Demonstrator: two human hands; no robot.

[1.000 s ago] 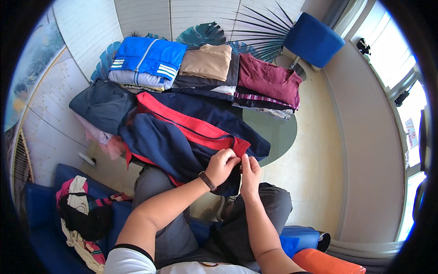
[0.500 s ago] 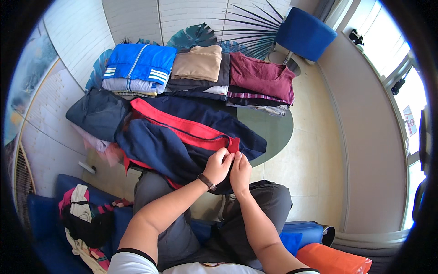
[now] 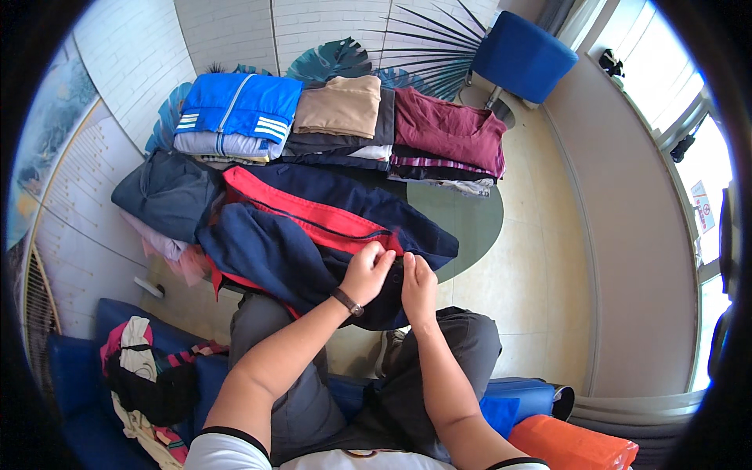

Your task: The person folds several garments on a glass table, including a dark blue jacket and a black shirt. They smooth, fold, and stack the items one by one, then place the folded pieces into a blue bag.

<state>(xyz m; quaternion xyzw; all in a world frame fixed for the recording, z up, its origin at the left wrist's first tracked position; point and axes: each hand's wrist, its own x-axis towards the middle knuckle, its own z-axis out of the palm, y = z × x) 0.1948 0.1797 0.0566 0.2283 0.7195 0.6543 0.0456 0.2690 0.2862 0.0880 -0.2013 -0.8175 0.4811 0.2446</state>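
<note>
A navy jacket with a red strip and a dark zipper down its front lies spread over the near side of the glass table and hangs over the edge toward my knees. My left hand, a dark band on its wrist, pinches the jacket at the right end of the red strip. Close beside it, my right hand is closed on the jacket's edge too. Both hands' fingertips point away from me, and the exact bit of cloth between them is partly hidden.
Folded piles stand along the table's far side: a blue jacket, tan clothing and a maroon top. Dark grey clothing is at left. Loose clothes lie on the blue seat. An orange package sits lower right.
My hands have drawn slightly apart, the left one shifting left and the right one a little right. The red corner that stood up between them is now lower and mostly covered.
</note>
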